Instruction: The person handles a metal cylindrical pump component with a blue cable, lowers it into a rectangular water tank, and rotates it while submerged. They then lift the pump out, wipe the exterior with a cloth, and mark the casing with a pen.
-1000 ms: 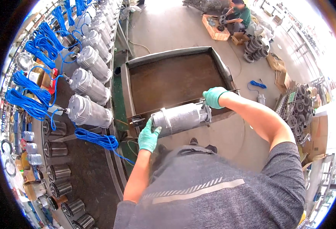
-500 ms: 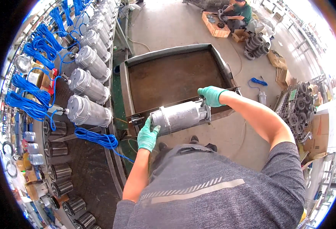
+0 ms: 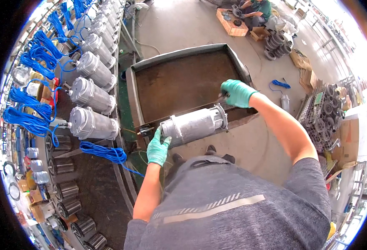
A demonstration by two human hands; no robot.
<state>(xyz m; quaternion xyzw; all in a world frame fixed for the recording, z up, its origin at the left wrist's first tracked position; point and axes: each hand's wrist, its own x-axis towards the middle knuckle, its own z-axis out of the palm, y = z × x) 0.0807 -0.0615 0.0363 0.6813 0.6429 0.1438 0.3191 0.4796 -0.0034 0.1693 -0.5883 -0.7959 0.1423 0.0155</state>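
A silver cylindrical motor housing (image 3: 196, 126) lies on its side across the near rim of a rectangular metal tank (image 3: 183, 56), whose inside is brown. My left hand (image 3: 157, 149), in a green glove, grips the housing's left end with thumb and fingers apart around it. Off the housing's flanged right end, my gloved right hand (image 3: 238, 93) is raised over the near rim with its fingers closed. Something small and dark shows below those fingers, too hidden to name. Left of my left hand lies a coiled blue cable (image 3: 104, 151).
Similar silver motors (image 3: 94, 124) with blue cable coils stand in a row along the left bench. Below them lie several shiny metal cylinders (image 3: 62, 166). At right is a wire basket (image 3: 312, 110) of dark ring parts. A person (image 3: 258, 10) sits by a wooden crate (image 3: 232, 29) farther off.
My right hand has come away from the housing's right end and moved slightly up and right. My left hand keeps its place on the left end. The whole view has shifted a little.
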